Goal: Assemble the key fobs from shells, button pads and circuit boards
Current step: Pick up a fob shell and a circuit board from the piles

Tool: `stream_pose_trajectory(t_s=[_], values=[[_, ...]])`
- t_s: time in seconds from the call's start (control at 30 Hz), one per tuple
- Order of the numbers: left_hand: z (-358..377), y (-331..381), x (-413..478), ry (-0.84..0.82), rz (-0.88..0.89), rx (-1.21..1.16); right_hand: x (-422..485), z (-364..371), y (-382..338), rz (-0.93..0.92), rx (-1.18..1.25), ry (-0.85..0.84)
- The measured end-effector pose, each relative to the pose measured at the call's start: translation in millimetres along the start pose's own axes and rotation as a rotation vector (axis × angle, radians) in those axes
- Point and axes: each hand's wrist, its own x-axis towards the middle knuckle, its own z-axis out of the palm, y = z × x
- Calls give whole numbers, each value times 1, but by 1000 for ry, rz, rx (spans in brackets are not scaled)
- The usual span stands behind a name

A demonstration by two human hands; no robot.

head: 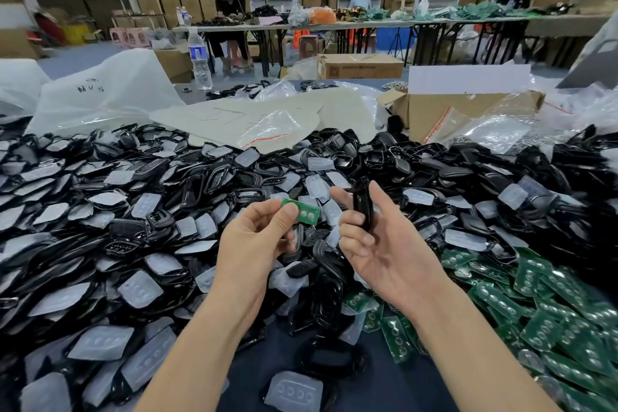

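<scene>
1. Now, pinch the small green circuit board [301,212] by its end with the left hand [257,237], just as seen: thumb on top, fingers curled under, round silver spots facing up.
2. Grip the black shell [363,207] in the right hand [378,244], thumb on one side, curled fingers on the other. Held up on its edge at present, just beside the board, not touching it.
3. Turn the shell open side up, then bring both hands together above the parts.
4. Look inside first. Cannot tell from here about a pad in there already. If none, take a clear button pad [294,390] like the one low down on the table [368,388].
5. Match the board's shape to the shell's, lay it in flat, and press softly with a thumb. No hard push, for fear of a bent board.
6. Hold both parts by the edges only, to leave the landing spot free.
7. Mind the heap of black shells and clear pads [133,211] to the left and ahead, and the pile of green boards [535,304] to the right. Work high enough not to knock them about.
</scene>
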Motion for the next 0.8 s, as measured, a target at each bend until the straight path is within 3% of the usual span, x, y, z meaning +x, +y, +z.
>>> stream_pose_trajectory(t_s=[0.23,0.5,0.8], values=[[1,-1,0,-1,-2,9,2,0,4,-42,-42,69],[-1,0,0,18,16,-50,5,1,6,-90,-289,145],[-2,0,-1,-50,15,-55,2,5,12,-300,-465,122]])
